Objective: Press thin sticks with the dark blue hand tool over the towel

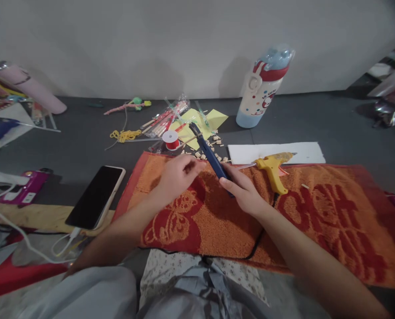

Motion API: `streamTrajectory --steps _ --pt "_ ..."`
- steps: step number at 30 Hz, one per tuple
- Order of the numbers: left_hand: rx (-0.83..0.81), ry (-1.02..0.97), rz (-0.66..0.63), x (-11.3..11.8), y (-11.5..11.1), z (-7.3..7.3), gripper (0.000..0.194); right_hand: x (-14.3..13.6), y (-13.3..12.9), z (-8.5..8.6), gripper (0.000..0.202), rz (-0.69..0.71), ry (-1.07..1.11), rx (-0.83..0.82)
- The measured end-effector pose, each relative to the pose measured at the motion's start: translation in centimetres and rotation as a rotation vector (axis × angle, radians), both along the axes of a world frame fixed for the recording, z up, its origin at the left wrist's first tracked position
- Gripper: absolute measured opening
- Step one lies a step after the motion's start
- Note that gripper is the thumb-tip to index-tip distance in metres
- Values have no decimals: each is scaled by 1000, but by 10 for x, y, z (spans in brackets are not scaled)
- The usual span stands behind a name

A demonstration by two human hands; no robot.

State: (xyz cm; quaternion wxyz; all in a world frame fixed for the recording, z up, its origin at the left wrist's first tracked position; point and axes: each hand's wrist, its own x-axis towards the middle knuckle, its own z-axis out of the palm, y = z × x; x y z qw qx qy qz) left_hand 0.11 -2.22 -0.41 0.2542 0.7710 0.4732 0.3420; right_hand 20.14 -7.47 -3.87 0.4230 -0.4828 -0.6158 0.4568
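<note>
My right hand [242,188] is wrapped round a slim dark blue hand tool [212,157] with a black tip, which points up and away from me. A thin wooden stick [189,141] crosses near that tip; whether the tool grips it I cannot tell. To the left of the tool, my left hand [179,175] has its fingers curled into a loose pinch, and anything between them is hidden. Both hands are above an orange and red towel [227,221]. Small cut wooden pieces [217,141] lie scattered just beyond them.
A yellow glue gun [273,168] rests on the towel beside a white strip [303,151]. Behind are a red thread spool [171,139], yellow paper [217,118], bagged sticks [167,119] and a bottle [260,93]. A plugged-in phone [96,197] lies left.
</note>
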Motion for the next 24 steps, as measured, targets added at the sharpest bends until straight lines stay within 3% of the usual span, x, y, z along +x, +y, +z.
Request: streamTrajectory --steps 3,6,11,24 --pt "-358 -261 -170 14 -9 -9 46 -7 -2 3 66 29 45 18" --pt "-500 -470 -241 23 -14 -17 56 -12 -6 4 67 52 54 24" --pt "-539 -576 -248 26 -16 -21 58 -17 -9 0 68 87 42 22" --pt "-485 -548 -192 28 -16 -26 59 -18 -9 -6 65 53 15 27"
